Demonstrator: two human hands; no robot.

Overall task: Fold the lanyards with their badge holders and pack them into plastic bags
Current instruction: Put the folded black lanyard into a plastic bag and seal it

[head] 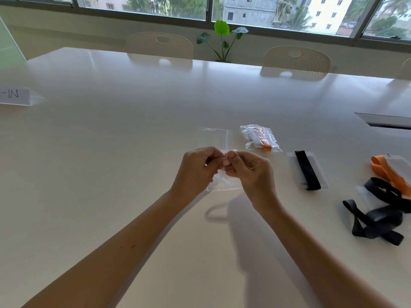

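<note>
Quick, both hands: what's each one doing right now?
Left hand: closed, pinching the empty clear plastic bag.
Right hand: closed, pinching the same bag.

An empty clear bag is hanging pinched at its top edge above the table's centre. At one o'clock a packed bag is lying flat. At three o'clock a folded black lanyard is resting across its holder; loose black and orange lanyards are sprawling farther right.

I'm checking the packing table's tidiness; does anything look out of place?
Only the loose black lanyard lying tangled at the right, beside the neatly folded one. Both hands pinch an empty bag.
</note>
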